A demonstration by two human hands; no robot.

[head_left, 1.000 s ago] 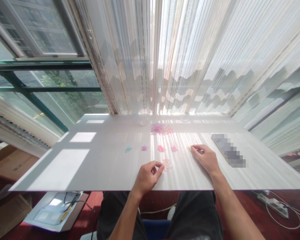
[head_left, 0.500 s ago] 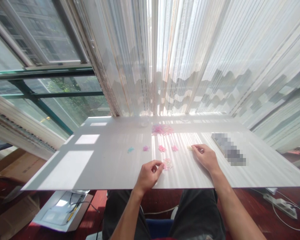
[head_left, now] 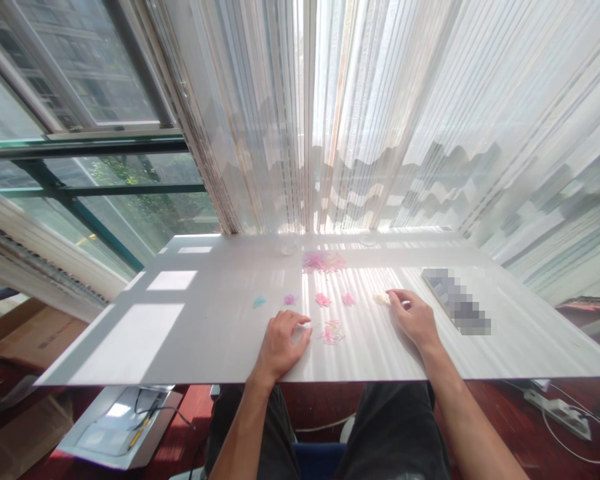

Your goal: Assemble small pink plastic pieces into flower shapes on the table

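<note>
My left hand (head_left: 284,341) rests near the table's front edge, thumb and index finger apart with nothing visible between them. Just right of it lies a loose mixed pile of thin pink and pale pieces (head_left: 332,332), looking like small rubber bands. My right hand (head_left: 414,319) has its fingertips pinched at the edge of a small pale-yellow pile (head_left: 381,299); whether a piece is in them cannot be made out. In a row to the left are a pink pile (head_left: 349,299), a red-pink pile (head_left: 323,300), a purple pile (head_left: 290,300) and a blue pile (head_left: 259,302).
Behind the row is a larger pink-purple heap (head_left: 324,261). A clear round container (head_left: 289,247) stands farther back on the white table (head_left: 220,333). A blurred-out flat object (head_left: 457,303) lies to the right. Below the table are an open white box (head_left: 115,427) and a power strip (head_left: 557,413).
My left hand has drawn back leftward from the mixed pile, and its thumb and index finger have parted. My right hand has shifted slightly right from the pale-yellow pile, uncovering more of it.
</note>
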